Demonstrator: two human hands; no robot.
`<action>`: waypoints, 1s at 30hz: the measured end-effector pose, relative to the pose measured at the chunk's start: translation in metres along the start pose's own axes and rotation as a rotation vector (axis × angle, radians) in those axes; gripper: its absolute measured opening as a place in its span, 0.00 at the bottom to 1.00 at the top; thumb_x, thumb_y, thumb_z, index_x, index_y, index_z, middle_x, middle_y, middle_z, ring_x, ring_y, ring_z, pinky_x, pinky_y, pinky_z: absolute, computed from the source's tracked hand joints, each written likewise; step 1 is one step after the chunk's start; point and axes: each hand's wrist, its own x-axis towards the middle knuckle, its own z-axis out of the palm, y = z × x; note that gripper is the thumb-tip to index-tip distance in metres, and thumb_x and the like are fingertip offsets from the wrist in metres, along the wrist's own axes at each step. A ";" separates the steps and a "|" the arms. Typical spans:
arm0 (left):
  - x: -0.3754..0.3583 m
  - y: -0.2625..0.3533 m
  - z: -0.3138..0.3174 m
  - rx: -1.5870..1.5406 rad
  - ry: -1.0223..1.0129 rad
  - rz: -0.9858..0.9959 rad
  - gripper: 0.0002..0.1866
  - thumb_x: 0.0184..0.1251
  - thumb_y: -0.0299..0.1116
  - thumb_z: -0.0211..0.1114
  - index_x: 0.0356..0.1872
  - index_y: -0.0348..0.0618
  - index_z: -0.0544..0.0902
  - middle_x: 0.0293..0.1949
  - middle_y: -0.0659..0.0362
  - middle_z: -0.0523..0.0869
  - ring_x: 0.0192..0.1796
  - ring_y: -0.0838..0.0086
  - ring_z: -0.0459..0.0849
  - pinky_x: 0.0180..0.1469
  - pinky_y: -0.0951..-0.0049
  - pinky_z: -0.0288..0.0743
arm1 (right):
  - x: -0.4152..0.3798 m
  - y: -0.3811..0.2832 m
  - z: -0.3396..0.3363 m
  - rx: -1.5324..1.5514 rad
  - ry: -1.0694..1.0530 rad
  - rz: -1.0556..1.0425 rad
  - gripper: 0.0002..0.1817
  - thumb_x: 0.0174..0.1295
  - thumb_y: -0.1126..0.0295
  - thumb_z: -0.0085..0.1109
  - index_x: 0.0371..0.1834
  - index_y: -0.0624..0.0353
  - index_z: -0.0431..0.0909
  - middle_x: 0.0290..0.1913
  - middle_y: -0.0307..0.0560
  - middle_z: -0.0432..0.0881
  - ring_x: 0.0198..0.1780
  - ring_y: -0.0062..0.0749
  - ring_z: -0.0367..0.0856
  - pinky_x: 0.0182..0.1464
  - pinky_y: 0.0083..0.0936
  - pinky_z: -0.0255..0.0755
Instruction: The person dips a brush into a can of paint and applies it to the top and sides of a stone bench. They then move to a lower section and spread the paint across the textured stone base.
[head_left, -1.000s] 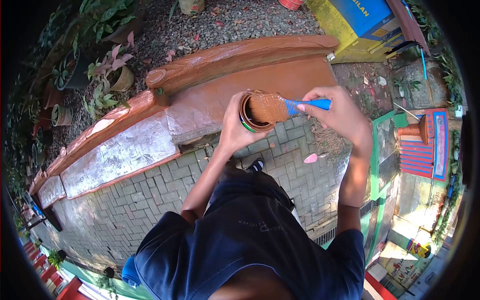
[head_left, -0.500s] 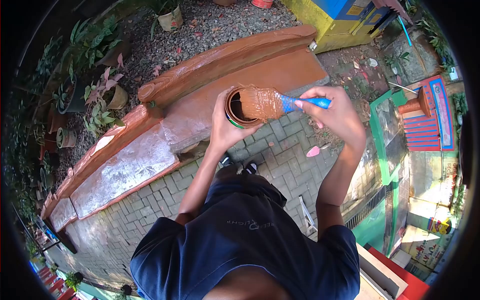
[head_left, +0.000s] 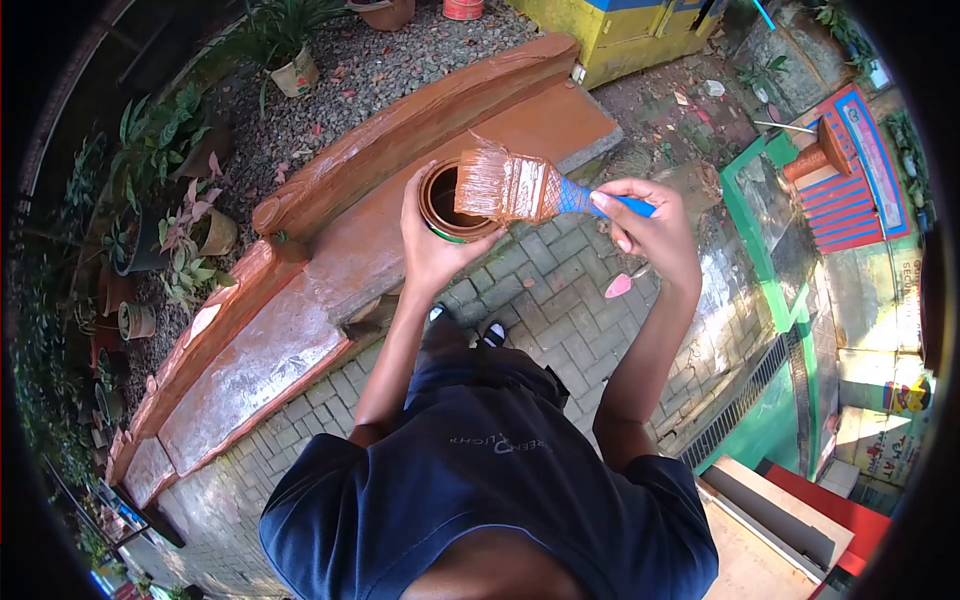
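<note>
With fingers of my right hand point(head_left: 655, 230) I pinch the brush point(head_left: 555, 192), its bristles wet with brown paint point(head_left: 484, 180), seemingly loaded enough; my left hand point(head_left: 436, 262) curls around the can point(head_left: 431, 212).

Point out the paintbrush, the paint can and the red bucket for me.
paintbrush point(head_left: 520, 187): head view, on its paint-coated metal band.
paint can point(head_left: 433, 212): head view, on its rim, left side.
red bucket point(head_left: 463, 10): head view, on its side wall.
</note>
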 end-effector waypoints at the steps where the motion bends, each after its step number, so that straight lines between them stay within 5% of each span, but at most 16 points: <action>1: 0.000 0.000 0.007 0.014 -0.013 -0.001 0.51 0.31 0.34 0.85 0.61 0.31 0.65 0.53 0.48 0.79 0.57 0.63 0.80 0.61 0.65 0.73 | -0.003 0.002 -0.005 0.015 0.013 0.002 0.08 0.63 0.72 0.64 0.40 0.66 0.81 0.17 0.33 0.73 0.16 0.09 0.66 0.16 0.11 0.51; 10: 0.031 0.003 0.088 -0.095 -0.167 0.037 0.52 0.31 0.35 0.85 0.61 0.31 0.64 0.55 0.47 0.78 0.58 0.63 0.79 0.62 0.64 0.72 | -0.007 0.019 -0.067 -0.002 0.185 0.034 0.11 0.62 0.67 0.66 0.39 0.65 0.82 0.18 0.34 0.75 0.17 0.10 0.69 0.17 0.13 0.57; 16: 0.054 -0.026 0.146 -0.170 -0.240 0.053 0.51 0.31 0.36 0.85 0.61 0.31 0.66 0.54 0.48 0.78 0.57 0.64 0.79 0.62 0.64 0.72 | 0.008 0.030 -0.096 -0.027 0.307 0.035 0.08 0.62 0.74 0.64 0.40 0.67 0.81 0.17 0.35 0.74 0.16 0.11 0.68 0.16 0.12 0.54; 19: 0.067 -0.041 0.171 -0.199 -0.259 0.000 0.51 0.30 0.36 0.85 0.61 0.32 0.66 0.55 0.48 0.78 0.59 0.61 0.78 0.62 0.63 0.71 | 0.030 0.024 -0.111 -0.056 0.348 0.122 0.08 0.62 0.74 0.65 0.38 0.68 0.81 0.18 0.37 0.75 0.18 0.14 0.73 0.17 0.14 0.62; 30: 0.146 -0.061 0.225 -0.130 -0.224 -0.071 0.50 0.32 0.36 0.85 0.61 0.32 0.67 0.55 0.48 0.77 0.58 0.62 0.79 0.62 0.63 0.71 | 0.127 0.029 -0.169 0.109 0.294 0.171 0.12 0.57 0.76 0.69 0.42 0.68 0.79 0.22 0.38 0.78 0.19 0.14 0.73 0.17 0.12 0.62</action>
